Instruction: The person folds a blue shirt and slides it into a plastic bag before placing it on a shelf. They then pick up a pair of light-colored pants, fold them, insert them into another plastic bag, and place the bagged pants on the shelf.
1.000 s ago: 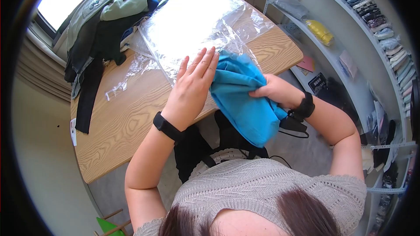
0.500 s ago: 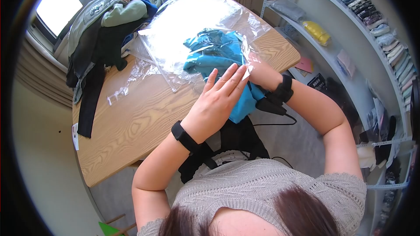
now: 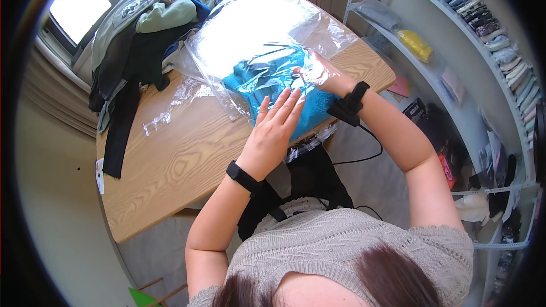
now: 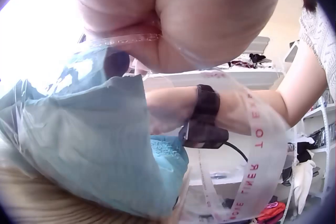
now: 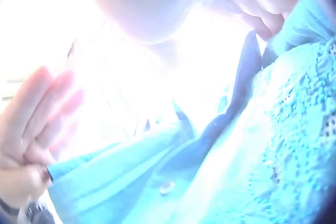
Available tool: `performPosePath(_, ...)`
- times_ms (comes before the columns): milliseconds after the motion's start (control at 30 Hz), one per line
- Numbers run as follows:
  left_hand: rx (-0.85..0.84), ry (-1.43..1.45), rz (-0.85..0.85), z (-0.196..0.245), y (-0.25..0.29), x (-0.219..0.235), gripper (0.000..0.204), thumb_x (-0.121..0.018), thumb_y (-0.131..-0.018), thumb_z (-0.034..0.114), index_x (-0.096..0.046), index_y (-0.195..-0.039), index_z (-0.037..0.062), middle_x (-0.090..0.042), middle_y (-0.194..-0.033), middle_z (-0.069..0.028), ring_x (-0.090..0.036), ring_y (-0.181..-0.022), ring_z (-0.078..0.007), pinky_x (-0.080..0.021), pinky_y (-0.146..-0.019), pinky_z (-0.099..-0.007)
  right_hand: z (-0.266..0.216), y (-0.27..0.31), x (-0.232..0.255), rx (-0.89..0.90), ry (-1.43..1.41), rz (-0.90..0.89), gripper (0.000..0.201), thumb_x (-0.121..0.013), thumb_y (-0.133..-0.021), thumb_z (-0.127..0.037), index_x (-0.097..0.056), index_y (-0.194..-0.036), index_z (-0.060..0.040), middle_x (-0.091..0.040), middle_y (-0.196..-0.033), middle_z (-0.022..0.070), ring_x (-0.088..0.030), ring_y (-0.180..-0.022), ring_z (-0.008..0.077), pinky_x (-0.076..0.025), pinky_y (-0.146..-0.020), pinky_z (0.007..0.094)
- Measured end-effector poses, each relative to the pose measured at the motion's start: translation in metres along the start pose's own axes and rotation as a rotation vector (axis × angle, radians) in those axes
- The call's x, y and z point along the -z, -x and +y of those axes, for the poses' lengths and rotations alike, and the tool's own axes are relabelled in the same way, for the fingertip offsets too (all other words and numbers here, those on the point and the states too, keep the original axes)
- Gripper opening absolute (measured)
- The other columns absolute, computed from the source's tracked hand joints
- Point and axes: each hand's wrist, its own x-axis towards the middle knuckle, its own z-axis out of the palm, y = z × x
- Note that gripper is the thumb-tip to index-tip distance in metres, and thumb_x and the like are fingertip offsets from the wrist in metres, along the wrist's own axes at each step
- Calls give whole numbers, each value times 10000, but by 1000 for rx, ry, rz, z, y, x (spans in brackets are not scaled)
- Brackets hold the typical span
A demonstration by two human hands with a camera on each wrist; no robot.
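A blue garment (image 3: 266, 75) with a button and eyelet lace (image 5: 294, 113) lies mostly inside a clear plastic bag (image 3: 335, 33) near the table's front edge. Its lace part shows at the bag's mouth. My right hand (image 3: 323, 73) is under the plastic, gripping the garment by its right side. With fingers stretched over the near part, my left hand (image 3: 273, 133) is at the bag's mouth. In the left wrist view, the bag's rim runs into the crease by the left thumb, pinched there. A strip with red lettering (image 4: 255, 155) hangs along the bag's opening.
A heap of clothes (image 3: 142, 37) covers the left back of the wooden table (image 3: 165, 176). Crumpled clear plastic (image 3: 176, 99) lies left of the bag. Shelves (image 3: 443, 68) with folded, bagged items stand at the right. A cable (image 3: 372, 142) hangs from the right wrist's camera.
The blue garment has gone from above the table's front edge into the bag, carried forward by my right hand. My left hand moved right and nearer to me, to the bag's mouth.
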Motion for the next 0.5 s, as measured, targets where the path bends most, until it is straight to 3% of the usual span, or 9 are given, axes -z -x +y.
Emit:
performPosePath(33,2,-24,-1,-2,2,-2,637,-478,-774,-50,-343,-1388,57,-324,-1456,-93,-280,-1362,-243,-180,-1107,-474,6,6,-11,3,1,-8,607,-641,-839,-253,-383,-1307,36,-465,-1297,236,-463,-1206,276,-375,-992,363)
performPosePath(100,9,-20,-2,-3,4,-4,627,-481,-782,-40,-344,-1387,56,-327,-1454,-92,-281,-1362,-243,-180,-1105,-477,23,25,-41,78,486,281,619,-611,-842,-290,-373,-1354,-35,-363,-1389,236,-341,-1303,346,-291,-1050,452)
performPosePath(233,32,-6,-7,-4,11,-7,584,-492,-809,-7,-364,-1375,56,-332,-1451,-95,-283,-1360,-247,-185,-1099,-483,-4,55,-76,208,703,305,597,-553,-843,-391,-435,-1329,-64,-389,-1390,190,-280,-1316,409,-178,-1071,566)
performPosePath(300,44,31,-18,-4,19,-8,581,-498,-809,-7,-377,-1372,70,-326,-1456,-91,-281,-1362,-246,-185,-1098,-483,-18,60,-90,289,487,-53,698,-570,-808,-492,-412,-1353,-84,-367,-1412,177,-276,-1325,399,-167,-1047,617)
performPosePath(333,50,67,-28,-4,24,-9,580,-504,-808,-7,-390,-1369,85,-320,-1460,-87,-278,-1363,-244,-185,-1096,-484,-23,59,-91,292,482,-57,698,-570,-808,-492,-412,-1353,-84,-367,-1412,177,-276,-1325,399,-167,-1047,617)
performPosePath(400,67,82,-32,-3,34,-10,620,-507,-763,-72,-407,-1354,85,-347,-1434,-112,-291,-1354,-265,-202,-1094,-480,-31,58,-91,375,409,-308,768,-602,-763,-547,-401,-1368,-118,-353,-1425,163,-261,-1335,397,-168,-1043,622)
performPosePath(433,77,98,-29,-3,40,-11,665,-510,-718,-138,-424,-1340,85,-373,-1408,-138,-303,-1344,-285,-218,-1091,-475,-28,59,-97,445,449,-207,788,-643,-720,-567,-399,-1374,-200,-356,-1427,146,-252,-1340,398,-181,-1034,634)
performPosePath(467,81,94,-31,-4,45,-13,665,-510,-718,-138,-424,-1340,85,-373,-1408,-138,-303,-1344,-285,-218,-1091,-475,-27,59,-98,450,445,-208,788,-643,-720,-567,-399,-1374,-200,-356,-1427,146,-252,-1340,398,-181,-1034,634)
performPosePath(500,118,100,104,-6,53,-16,642,-520,-712,-134,-453,-1309,89,-412,-1348,-164,-340,-1310,-305,-251,-1073,-472,-27,58,-99,444,443,-212,759,-652,-721,-554,-402,-1370,-249,-347,-1435,132,-246,-1343,399,-189,-1030,635)
